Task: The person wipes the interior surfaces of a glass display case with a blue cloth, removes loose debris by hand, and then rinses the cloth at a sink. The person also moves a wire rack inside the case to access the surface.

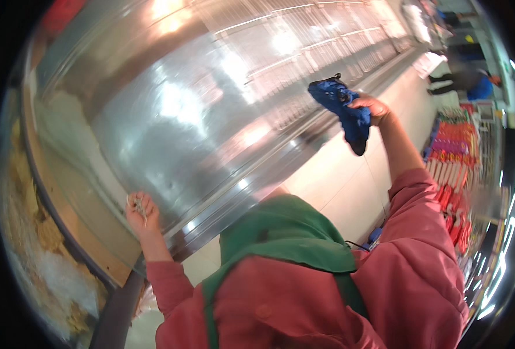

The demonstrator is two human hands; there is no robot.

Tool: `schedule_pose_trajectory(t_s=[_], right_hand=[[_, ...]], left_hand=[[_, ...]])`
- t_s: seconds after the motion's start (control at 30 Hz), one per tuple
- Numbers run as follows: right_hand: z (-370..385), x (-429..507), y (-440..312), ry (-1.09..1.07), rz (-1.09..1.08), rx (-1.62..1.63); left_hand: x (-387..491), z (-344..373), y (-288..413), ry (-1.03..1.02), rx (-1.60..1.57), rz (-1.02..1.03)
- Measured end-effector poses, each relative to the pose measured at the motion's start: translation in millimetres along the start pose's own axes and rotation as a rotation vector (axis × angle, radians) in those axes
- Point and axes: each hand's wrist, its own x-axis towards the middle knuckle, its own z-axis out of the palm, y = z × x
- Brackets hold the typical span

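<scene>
My right hand (373, 110) grips a bunched dark-blue cloth (347, 107), which hangs at the near edge of a long stainless-steel counter (153, 144). The cloth's lower end droops past the metal edge, above the pale floor. At the counter's left end, my left hand (144, 216) is curled palm up around a small crumpled grey-white bundle (139, 205). A thin pale strand sticks out of it; what the bundle is cannot be made out. The steel is shiny with bright light reflections.
Wire grilles (301, 48) extend along the counter's far part. On the left, a dark-edged case (48, 205) holds yellowish pieces. Pale floor tiles (344, 183) lie beside the counter. Colourful packaged goods (453, 139) fill shelves at right; a person in blue (480, 87) stands farther off.
</scene>
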Motion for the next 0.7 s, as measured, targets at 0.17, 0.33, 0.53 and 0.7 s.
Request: schedule_pose_trajectory(t_s=[0.17, 0.33, 0.53, 0.7], right_hand=[[-35, -63, 64, -0.065, -0.190, 0.442], [-69, -103, 126, -0.036, -0.407, 0.611], [-167, -167, 221, 0.187, -0.298, 0.801], [-254, -257, 298, 0.184, -0.371, 1.021]], left_hand=[[-14, 47, -54, 0.087, 0.084, -0.094], [-26, 115, -140, -0.071, 0.266, -0.238], [-53, 181, -272, -0.059, 0.294, -0.369], [-71, 209, -393, -0.141, 0.373, -0.485]])
